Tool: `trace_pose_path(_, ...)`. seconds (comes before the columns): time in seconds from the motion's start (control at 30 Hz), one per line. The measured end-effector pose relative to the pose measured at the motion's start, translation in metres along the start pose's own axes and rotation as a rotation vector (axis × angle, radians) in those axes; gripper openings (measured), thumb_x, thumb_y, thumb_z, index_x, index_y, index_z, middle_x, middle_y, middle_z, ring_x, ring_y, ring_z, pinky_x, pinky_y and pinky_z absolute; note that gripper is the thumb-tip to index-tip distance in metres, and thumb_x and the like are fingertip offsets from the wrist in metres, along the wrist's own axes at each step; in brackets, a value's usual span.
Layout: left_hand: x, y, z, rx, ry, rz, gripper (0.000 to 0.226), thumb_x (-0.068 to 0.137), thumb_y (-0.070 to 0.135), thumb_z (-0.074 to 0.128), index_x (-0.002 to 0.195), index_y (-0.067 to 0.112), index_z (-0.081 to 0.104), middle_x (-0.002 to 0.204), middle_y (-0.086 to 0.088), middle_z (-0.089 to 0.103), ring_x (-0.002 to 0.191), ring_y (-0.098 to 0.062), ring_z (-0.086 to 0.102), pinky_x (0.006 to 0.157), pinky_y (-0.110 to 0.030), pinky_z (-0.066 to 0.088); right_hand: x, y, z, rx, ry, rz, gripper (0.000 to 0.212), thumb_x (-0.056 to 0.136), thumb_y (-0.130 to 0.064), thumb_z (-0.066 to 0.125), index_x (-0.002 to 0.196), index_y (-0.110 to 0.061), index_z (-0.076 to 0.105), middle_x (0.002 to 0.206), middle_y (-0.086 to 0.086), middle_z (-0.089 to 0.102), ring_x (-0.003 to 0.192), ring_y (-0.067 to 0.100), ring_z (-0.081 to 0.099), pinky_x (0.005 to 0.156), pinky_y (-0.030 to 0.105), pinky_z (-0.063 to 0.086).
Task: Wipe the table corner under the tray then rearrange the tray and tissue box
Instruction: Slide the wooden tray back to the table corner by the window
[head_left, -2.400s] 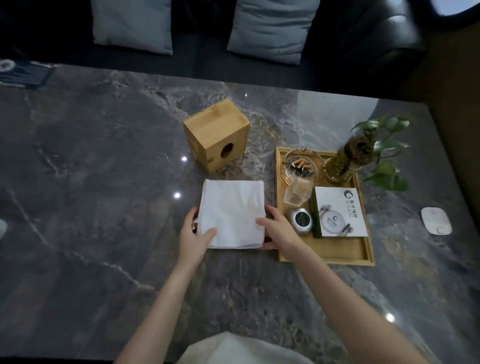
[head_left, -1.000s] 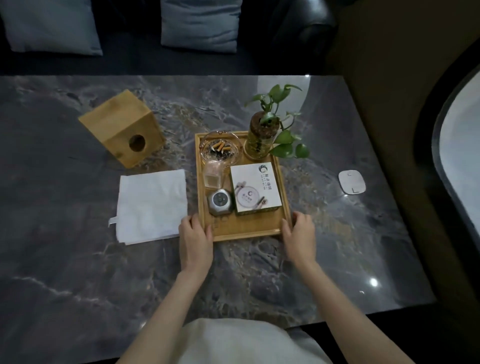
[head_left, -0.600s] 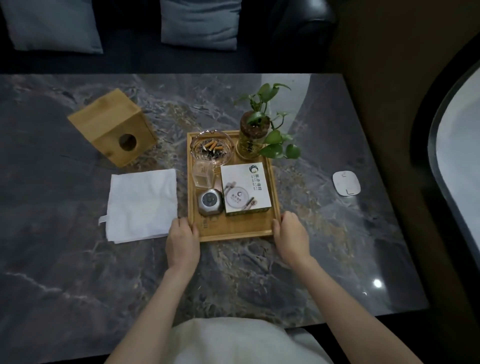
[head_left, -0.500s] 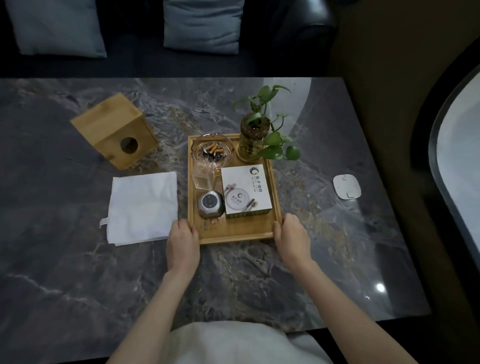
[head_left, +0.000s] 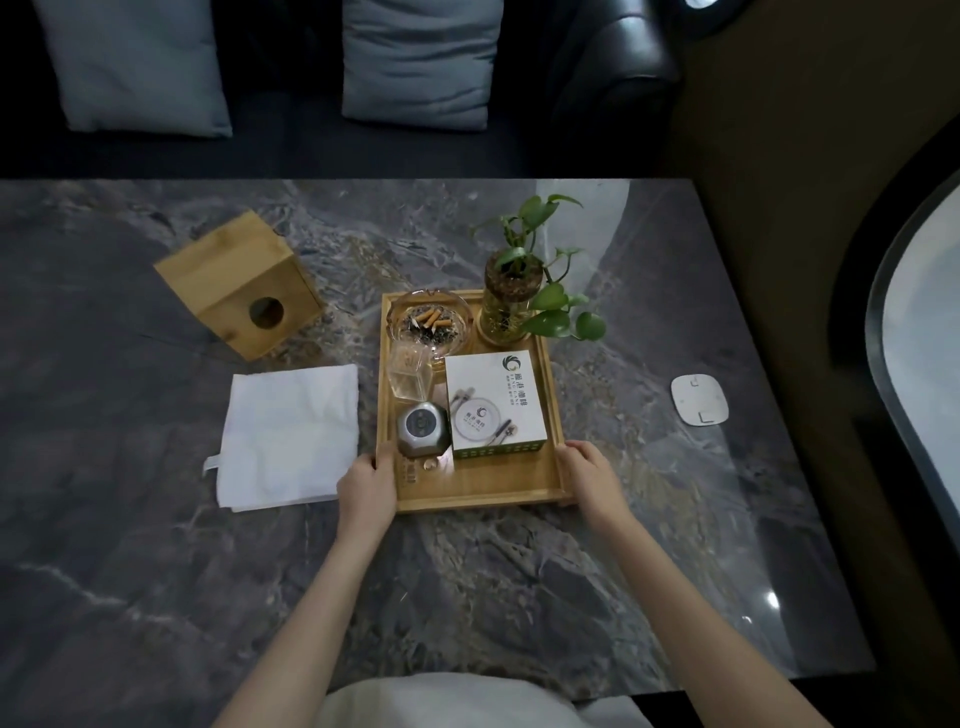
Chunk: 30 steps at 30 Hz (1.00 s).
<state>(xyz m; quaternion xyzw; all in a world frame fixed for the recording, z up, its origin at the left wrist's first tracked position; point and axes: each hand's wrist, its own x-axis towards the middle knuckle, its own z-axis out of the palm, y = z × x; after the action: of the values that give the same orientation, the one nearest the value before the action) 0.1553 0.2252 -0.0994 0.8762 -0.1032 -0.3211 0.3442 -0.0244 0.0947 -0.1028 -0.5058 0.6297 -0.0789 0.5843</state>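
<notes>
A wooden tray (head_left: 498, 486) sits in the middle of the dark marble table (head_left: 156, 571). It carries a glass ashtray with butts, a small glass, a grey faceted gadget, a white box and a potted green plant. My left hand (head_left: 370, 488) grips the tray's near left corner. At the near right corner, my right hand (head_left: 592, 475) grips the rim. A folded white cloth (head_left: 288, 434) lies flat just left of the tray. The wooden tissue box (head_left: 240, 283) stands tilted at the back left, its round hole facing me.
A small white device (head_left: 698, 400) lies on the table to the right of the tray. The table's right edge and near right corner are close. Grey cushions on a dark sofa (head_left: 415, 62) stand behind the table.
My hands let go of the white cloth and took hold of the tray's near corners. Since then the tray has shifted slightly left, toward the cloth.
</notes>
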Motion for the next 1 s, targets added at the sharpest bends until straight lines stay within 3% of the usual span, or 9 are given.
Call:
trace_pose_path(0.07,0.0,0.002,0.003,-0.031,0.01,-0.019,0.052,0.096,0.038,0.029,0.113,-0.003,0.056,0.116,-0.024,0.058,0.108,-0.036,0.051,0.09,-0.037,0.037,0.004,-0.005,0.002,-0.034,-0.014,-0.002,0.026,0.095,-0.036,0.041,0.105,-0.016,0.054,0.096,0.0,0.055,0.089,0.017,0.055,0.081,0.043,0.051)
trace_pose_path(0.17,-0.001,0.003,0.008,-0.053,0.052,-0.01,0.053,0.097,0.037,0.028,0.109,-0.005,0.058,0.113,-0.025,0.059,0.105,-0.036,0.052,0.084,-0.034,0.035,0.009,-0.009,0.011,-0.118,0.021,-0.045,0.033,0.097,-0.042,0.034,0.096,-0.014,0.051,0.093,0.0,0.052,0.085,0.016,0.05,0.074,0.033,0.038)
trace_pose_path(0.3,-0.001,-0.001,0.015,-0.041,0.084,-0.006,0.059,0.096,0.043,0.025,0.109,-0.004,0.059,0.11,-0.024,0.062,0.102,-0.038,0.055,0.089,-0.039,0.041,0.016,-0.009,0.021,-0.139,0.164,-0.058,0.05,0.098,-0.044,0.026,0.097,-0.007,0.059,0.094,0.005,0.054,0.094,0.025,0.054,0.083,0.037,0.041)
trace_pose_path(0.5,-0.002,0.001,0.02,-0.011,0.161,0.02,0.057,0.097,0.038,0.026,0.106,-0.007,0.06,0.106,-0.027,0.063,0.1,-0.04,0.057,0.089,-0.041,0.043,0.018,-0.001,0.028,-0.284,0.322,-0.146,0.052,0.098,-0.044,0.024,0.078,-0.007,0.055,0.081,0.007,0.058,0.076,0.023,0.054,0.069,0.034,0.04)
trace_pose_path(0.7,-0.012,0.011,0.031,-0.037,0.192,0.061,0.055,0.097,0.034,0.028,0.099,-0.01,0.061,0.102,-0.029,0.064,0.096,-0.039,0.058,0.08,-0.037,0.041,0.027,-0.002,0.012,-0.268,0.316,-0.19,0.053,0.098,-0.043,0.026,0.074,-0.006,0.055,0.077,0.007,0.059,0.073,0.024,0.056,0.065,0.033,0.037)
trace_pose_path(0.87,-0.022,0.035,0.05,-0.069,0.195,0.113,0.051,0.098,0.033,0.028,0.103,-0.005,0.061,0.106,-0.025,0.063,0.1,-0.037,0.057,0.085,-0.036,0.04,0.038,-0.011,-0.018,-0.259,0.349,-0.229,0.054,0.098,-0.043,0.026,0.078,-0.005,0.059,0.083,0.012,0.064,0.08,0.029,0.06,0.069,0.036,0.041)
trace_pose_path(1.0,-0.027,0.054,0.078,-0.066,0.195,0.139,0.052,0.097,0.036,0.027,0.092,-0.003,0.06,0.087,-0.018,0.06,0.082,-0.027,0.053,0.075,-0.034,0.039,0.044,-0.017,-0.053,-0.264,0.38,-0.266,0.052,0.098,-0.043,0.027,0.079,-0.005,0.059,0.083,0.012,0.064,0.084,0.031,0.061,0.073,0.039,0.044)
